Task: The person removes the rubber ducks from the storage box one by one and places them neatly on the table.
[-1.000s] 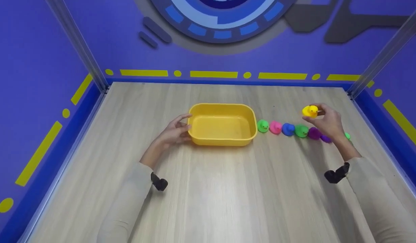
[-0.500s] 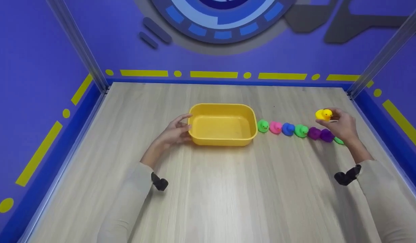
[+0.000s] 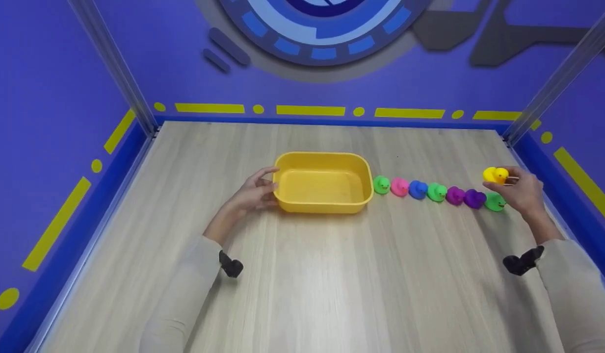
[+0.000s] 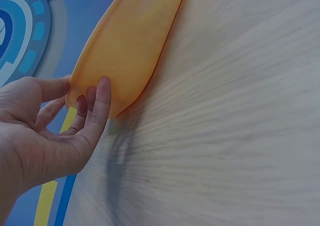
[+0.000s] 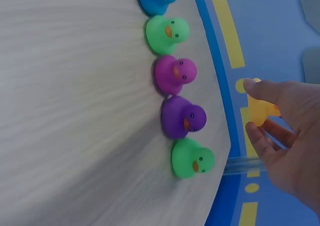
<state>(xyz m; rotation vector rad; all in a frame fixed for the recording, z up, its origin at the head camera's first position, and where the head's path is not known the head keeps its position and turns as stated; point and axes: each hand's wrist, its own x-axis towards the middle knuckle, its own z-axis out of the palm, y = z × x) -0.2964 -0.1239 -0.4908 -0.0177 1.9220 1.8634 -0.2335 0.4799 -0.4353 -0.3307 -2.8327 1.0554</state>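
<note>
A yellow rubber duck [image 3: 495, 174] is pinched between the thumb and fingers of my right hand [image 3: 522, 192], held above the table at the right end of a row of ducks. Closest below it is a green rubber duck [image 3: 495, 202], standing on the table. My left hand [image 3: 253, 193] touches the left end of a yellow plastic tub [image 3: 324, 208]; its fingers [image 4: 103, 98] lie loosely against the outer wall. No object shows inside the tub in the head view. The right wrist view shows the held duck [image 5: 259, 109] partly hidden by the fingers.
From the tub's right side the row runs rightward: a green duck [image 3: 381, 185], a pink duck [image 3: 399, 187], a blue duck [image 3: 418, 189], another green duck [image 3: 436, 192] and two purple ducks [image 3: 465, 197]. Blue-purple panels [image 3: 184, 83] enclose the wooden table [image 3: 322, 274].
My right hand has moved to the right along the row with the yellow duck, uncovering the purple ducks and the end green duck. The left hand and tub stay put.
</note>
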